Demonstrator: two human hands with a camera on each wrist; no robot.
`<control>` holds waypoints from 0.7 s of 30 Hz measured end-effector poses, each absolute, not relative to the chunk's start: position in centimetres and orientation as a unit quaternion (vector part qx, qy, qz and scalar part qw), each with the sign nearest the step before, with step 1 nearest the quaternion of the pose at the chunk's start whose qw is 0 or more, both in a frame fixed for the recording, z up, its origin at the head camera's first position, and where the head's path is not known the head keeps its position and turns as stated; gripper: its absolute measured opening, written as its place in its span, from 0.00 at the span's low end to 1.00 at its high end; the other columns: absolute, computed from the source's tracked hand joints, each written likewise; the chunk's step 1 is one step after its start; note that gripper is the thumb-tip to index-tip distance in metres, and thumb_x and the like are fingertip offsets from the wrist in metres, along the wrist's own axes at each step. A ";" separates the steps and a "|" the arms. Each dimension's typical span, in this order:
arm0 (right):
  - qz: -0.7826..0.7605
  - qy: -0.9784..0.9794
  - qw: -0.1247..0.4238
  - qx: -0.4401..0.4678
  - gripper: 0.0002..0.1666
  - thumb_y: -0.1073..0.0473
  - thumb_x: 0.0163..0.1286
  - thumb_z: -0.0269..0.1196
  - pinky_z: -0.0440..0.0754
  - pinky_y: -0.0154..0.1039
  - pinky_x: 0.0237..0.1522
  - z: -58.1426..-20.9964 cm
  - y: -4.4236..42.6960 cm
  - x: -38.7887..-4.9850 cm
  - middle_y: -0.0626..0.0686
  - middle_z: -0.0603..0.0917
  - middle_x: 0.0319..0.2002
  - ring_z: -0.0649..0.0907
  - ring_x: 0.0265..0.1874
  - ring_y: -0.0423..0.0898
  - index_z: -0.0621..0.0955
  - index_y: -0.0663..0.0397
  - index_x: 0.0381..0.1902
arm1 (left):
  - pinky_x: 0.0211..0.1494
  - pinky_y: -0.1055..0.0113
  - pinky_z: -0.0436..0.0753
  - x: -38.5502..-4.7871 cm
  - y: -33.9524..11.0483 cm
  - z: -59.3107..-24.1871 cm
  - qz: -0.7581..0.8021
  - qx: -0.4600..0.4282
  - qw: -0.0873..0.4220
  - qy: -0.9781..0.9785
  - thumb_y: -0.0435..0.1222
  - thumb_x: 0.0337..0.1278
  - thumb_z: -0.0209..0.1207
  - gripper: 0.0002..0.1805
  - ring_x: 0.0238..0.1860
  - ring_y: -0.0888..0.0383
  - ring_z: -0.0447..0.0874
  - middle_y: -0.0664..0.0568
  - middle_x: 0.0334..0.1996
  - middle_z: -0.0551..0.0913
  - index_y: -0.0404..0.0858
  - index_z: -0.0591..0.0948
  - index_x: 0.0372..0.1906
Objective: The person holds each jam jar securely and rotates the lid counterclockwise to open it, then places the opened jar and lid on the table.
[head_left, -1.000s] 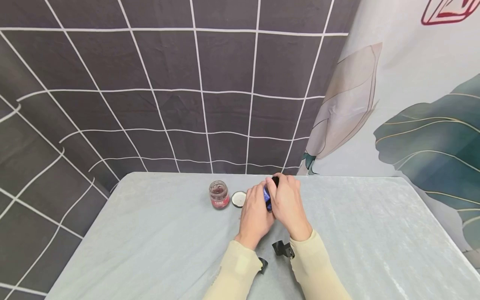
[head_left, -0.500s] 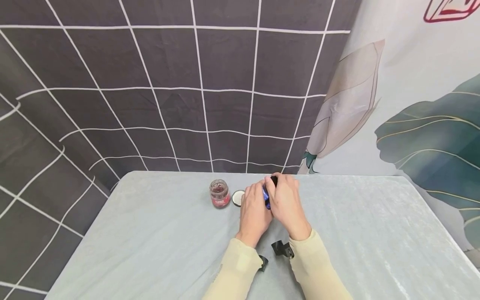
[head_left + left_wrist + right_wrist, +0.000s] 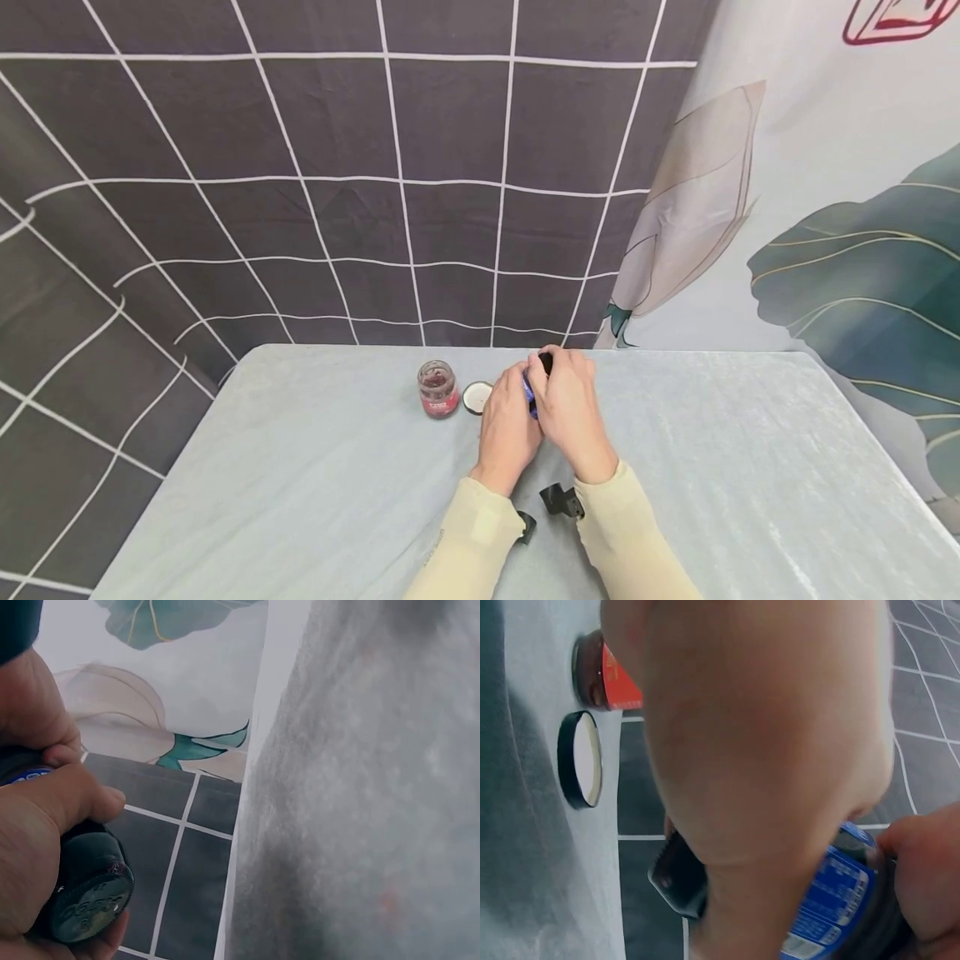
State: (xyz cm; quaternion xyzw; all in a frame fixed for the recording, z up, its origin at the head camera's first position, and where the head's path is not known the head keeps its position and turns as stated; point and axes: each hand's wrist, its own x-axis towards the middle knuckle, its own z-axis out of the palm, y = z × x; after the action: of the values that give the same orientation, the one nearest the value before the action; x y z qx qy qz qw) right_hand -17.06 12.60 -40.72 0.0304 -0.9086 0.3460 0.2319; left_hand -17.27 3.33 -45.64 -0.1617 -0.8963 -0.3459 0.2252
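A dark jar with a blue label [image 3: 831,900] is held between both hands in the right wrist view. My left hand [image 3: 508,421] grips its body, and the jar's glass base [image 3: 91,906] shows beneath the fingers in the left wrist view. At the other end, my right hand [image 3: 572,408] has its fingers curled round the black lid [image 3: 546,362]. Most of the jar is covered by the hands in the head view.
An open glass jar with a red label [image 3: 438,390] stands left of the hands. Between it and my left hand, a lid [image 3: 477,397] lies with its white inside up on the grey cloth-covered table [image 3: 315,500]. Dark gridded cloth hangs behind.
Both hands have shifted very slightly left with the blue-labelled jar, still gripping it. The red-labelled jar and the loose lid stay where they were.
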 end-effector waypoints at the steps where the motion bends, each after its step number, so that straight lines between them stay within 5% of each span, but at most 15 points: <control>1: 0.346 -0.906 0.243 0.032 0.21 0.57 0.78 0.53 0.67 0.56 0.51 -40.7 12.5 -17.1 0.68 0.81 0.41 0.75 0.43 0.62 0.80 0.74 0.48 | 0.58 0.56 0.79 -17.2 3.3 -45.6 -0.349 -0.161 0.227 -0.895 0.30 0.56 0.64 0.24 0.53 0.48 0.82 0.43 0.51 0.82 0.31 0.75 0.58; 7: 0.346 -0.895 0.279 0.037 0.18 0.59 0.75 0.55 0.67 0.56 0.48 -40.8 12.0 -17.1 0.66 0.81 0.36 0.74 0.38 0.61 0.81 0.73 0.44 | 0.55 0.55 0.80 -17.2 3.2 -45.5 -0.361 -0.161 0.238 -0.887 0.27 0.58 0.60 0.20 0.51 0.47 0.83 0.44 0.49 0.83 0.32 0.75 0.56; 21: 0.354 -0.895 0.268 0.032 0.19 0.57 0.73 0.56 0.68 0.53 0.48 -41.1 12.1 -17.1 0.65 0.81 0.36 0.74 0.38 0.59 0.82 0.72 0.44 | 0.47 0.50 0.83 -17.3 3.1 -45.6 -0.396 -0.153 0.217 -0.879 0.29 0.56 0.61 0.21 0.46 0.44 0.86 0.43 0.46 0.85 0.33 0.76 0.56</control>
State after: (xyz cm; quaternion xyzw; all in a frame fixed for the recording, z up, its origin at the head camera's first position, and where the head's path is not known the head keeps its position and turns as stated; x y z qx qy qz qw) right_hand -17.14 12.15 -41.07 0.0319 -0.8955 0.3542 0.2677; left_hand -17.34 3.10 -45.60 -0.1531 -0.8791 -0.3961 0.2166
